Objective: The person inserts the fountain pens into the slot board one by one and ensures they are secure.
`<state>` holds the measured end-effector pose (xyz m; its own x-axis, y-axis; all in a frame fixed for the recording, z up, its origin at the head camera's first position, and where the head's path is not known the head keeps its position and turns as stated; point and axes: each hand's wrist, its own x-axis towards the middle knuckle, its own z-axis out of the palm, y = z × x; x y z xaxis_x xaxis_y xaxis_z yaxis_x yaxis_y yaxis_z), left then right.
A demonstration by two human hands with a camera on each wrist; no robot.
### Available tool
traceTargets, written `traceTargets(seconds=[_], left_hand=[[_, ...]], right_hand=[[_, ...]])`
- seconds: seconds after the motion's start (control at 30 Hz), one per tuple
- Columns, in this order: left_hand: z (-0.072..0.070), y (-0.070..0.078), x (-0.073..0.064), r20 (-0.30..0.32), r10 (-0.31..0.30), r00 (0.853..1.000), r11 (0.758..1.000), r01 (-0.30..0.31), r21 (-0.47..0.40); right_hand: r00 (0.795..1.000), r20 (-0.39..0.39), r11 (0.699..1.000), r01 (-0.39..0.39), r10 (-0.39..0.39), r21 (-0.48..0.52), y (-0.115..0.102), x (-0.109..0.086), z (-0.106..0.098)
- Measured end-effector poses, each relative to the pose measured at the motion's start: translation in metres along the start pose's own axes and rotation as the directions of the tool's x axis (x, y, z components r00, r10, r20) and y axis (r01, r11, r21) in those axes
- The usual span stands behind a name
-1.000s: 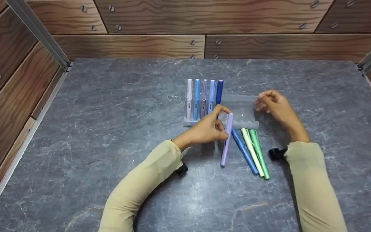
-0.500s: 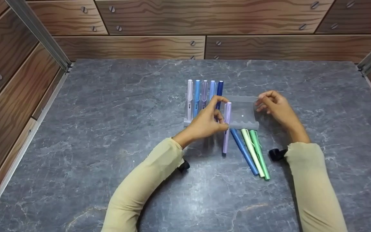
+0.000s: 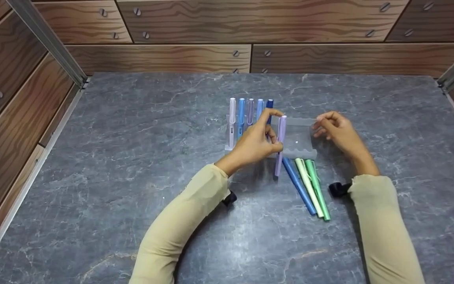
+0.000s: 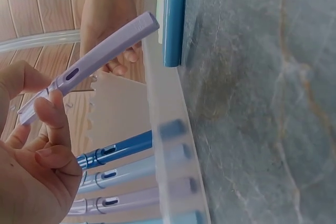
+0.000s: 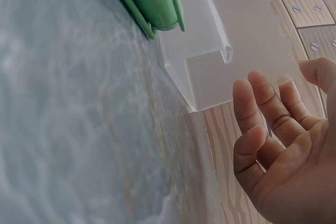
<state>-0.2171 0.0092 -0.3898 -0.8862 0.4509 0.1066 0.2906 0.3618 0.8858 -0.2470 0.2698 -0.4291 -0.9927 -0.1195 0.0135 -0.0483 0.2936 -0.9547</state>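
My left hand (image 3: pixel 255 144) pinches a lilac pen (image 3: pixel 280 138) between thumb and fingertips, its cap end up, in front of the clear pen rack (image 3: pixel 298 136). In the left wrist view the same lilac pen (image 4: pixel 105 53) slants, its barrel end pointing away from the hand. Several capped pens stand side by side in the rack's left half; the rightmost is a dark blue pen (image 3: pixel 270 104), partly hidden by my hand. My right hand (image 3: pixel 339 132) is at the rack's right edge, fingers loosely bent. In the right wrist view its fingertips (image 5: pixel 247 95) are beside the clear panel (image 5: pixel 247 35).
A blue pen (image 3: pixel 298 185), a pale green pen (image 3: pixel 309 187) and a green pen (image 3: pixel 317 189) lie fanned out before the rack on the grey marbled table (image 3: pixel 93 177). Wood-patterned panels (image 3: pixel 191 19) border the table behind and at the sides.
My left hand has lifted the lilac pen away from me, up toward the rack, and the pen now stands more upright. My right hand and the lying pens have stayed put.
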Motion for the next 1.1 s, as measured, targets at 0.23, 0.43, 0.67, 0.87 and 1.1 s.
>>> traceTargets(seconds=[0.23,0.43,0.67,0.87,1.1], left_hand=[[-0.004,0.004,0.005,-0.023,-0.002,1.0,0.999,0.003,0.046],[-0.006,0.007,0.008,-0.041,0.009,0.999,0.996,-0.005,0.091],[-0.006,0.006,0.012,-0.053,-0.002,0.999,0.993,0.008,0.114],[-0.007,0.005,0.015,-0.082,0.013,0.997,0.987,0.001,0.162],[-0.006,0.003,0.015,-0.092,0.03,0.995,0.979,-0.011,0.205]], right_hand=[[1.0,-0.004,1.0,-0.005,0.005,-0.001,0.0,0.0,0.0],[1.0,0.0,1.0,0.006,-0.006,-0.001,-0.002,-0.001,0.0],[1.0,0.006,1.0,0.017,-0.017,-0.023,-0.002,-0.001,0.0],[1.0,-0.009,1.0,-0.001,0.001,-0.022,0.0,0.0,-0.001],[1.0,-0.009,1.0,-0.017,0.017,-0.016,0.002,0.0,-0.001]])
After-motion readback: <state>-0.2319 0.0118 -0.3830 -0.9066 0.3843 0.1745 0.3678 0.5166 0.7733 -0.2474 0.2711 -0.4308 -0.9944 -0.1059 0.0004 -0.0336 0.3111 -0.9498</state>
